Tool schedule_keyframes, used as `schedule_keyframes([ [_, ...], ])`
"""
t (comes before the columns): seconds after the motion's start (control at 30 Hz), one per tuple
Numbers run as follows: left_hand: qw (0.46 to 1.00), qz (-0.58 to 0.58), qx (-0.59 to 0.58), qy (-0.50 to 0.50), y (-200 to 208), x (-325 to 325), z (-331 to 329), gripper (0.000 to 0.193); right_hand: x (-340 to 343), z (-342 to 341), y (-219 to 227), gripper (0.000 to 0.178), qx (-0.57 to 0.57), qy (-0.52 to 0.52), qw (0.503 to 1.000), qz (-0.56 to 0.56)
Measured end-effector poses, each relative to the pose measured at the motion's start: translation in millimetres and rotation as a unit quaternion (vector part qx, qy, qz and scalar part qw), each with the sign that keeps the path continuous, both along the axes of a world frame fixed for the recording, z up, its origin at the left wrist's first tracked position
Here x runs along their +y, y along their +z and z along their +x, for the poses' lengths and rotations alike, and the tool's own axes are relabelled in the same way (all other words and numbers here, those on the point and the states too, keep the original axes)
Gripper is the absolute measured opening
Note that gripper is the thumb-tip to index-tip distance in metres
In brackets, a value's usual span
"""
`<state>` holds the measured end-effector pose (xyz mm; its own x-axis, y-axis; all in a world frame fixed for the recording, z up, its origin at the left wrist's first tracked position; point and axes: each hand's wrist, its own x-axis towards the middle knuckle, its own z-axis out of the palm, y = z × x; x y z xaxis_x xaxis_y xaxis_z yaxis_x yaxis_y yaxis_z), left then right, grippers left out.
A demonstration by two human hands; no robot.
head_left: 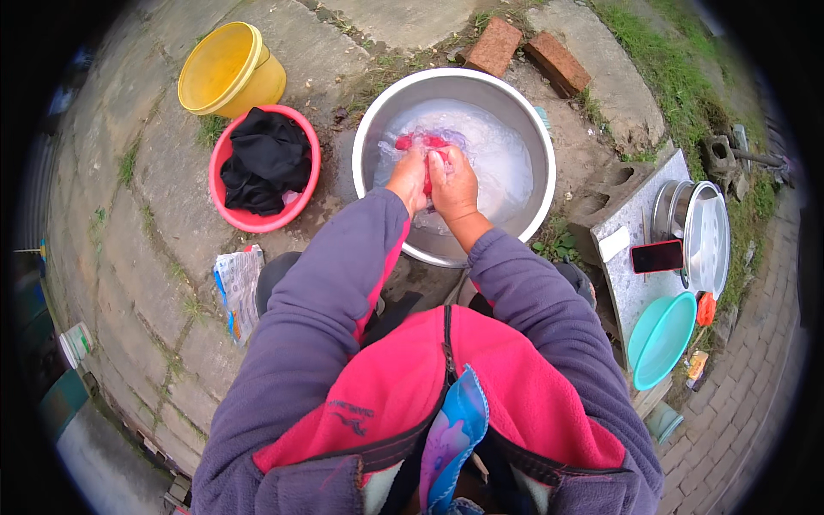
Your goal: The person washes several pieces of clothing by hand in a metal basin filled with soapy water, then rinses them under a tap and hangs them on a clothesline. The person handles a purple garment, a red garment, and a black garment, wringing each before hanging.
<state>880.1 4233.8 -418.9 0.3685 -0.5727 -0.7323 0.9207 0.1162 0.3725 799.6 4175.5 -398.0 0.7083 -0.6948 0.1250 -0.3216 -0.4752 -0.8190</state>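
The left hand (408, 182) and right hand (456, 187) are curled closed together on a red cloth (435, 139) inside the metal basin (550, 163). Reaching deeper could soak the purple-gray sleeves (524, 276) crossing the near rim; hard squeezing could splash soapy water (505, 167) out. More open water lies right; a narrow gap separates the pink tub (315, 163), left.

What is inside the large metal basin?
Cloudy, sudsy water and a pinkish-red cloth, held by the left hand and right hand. The hands cover part of the cloth; the water hides the bottom of the basin and anything beneath the surface.
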Motion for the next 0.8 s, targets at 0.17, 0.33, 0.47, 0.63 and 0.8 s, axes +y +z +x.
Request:
schedule_keyframes([
  [0.17, 0.996, 0.060, -0.037, -0.057, -1.8, 10.3, 4.9, 0.034, -66.1, 2.1, -24.0, 0.043, 0.177, -0.086, 0.976, 0.092],
  [0.33, 0.982, 0.165, -0.091, -0.028, -7.7, 25.9, 2.5, 0.039, -98.0, 2.0, -44.5, 0.066, 0.202, -0.040, 0.974, -0.092],
  [0.47, 0.987, 0.145, -0.024, -0.066, -5.6, 19.7, -3.9, 0.058, -78.1, 21.1, -48.1, 0.066, 0.232, 0.058, 0.970, 0.040],
  [0.63, 0.996, 0.023, 0.073, -0.047, -12.2, 29.0, 23.8, 0.068, -11.7, 20.2, -13.5, 0.032, 0.076, 0.028, 0.968, 0.238],
  [0.8, 0.996, -0.055, 0.041, 0.052, -5.9, 23.4, 25.0, 0.043, 20.5, 13.0, 8.1, 0.028, 0.000, 0.088, 0.995, 0.049],
])
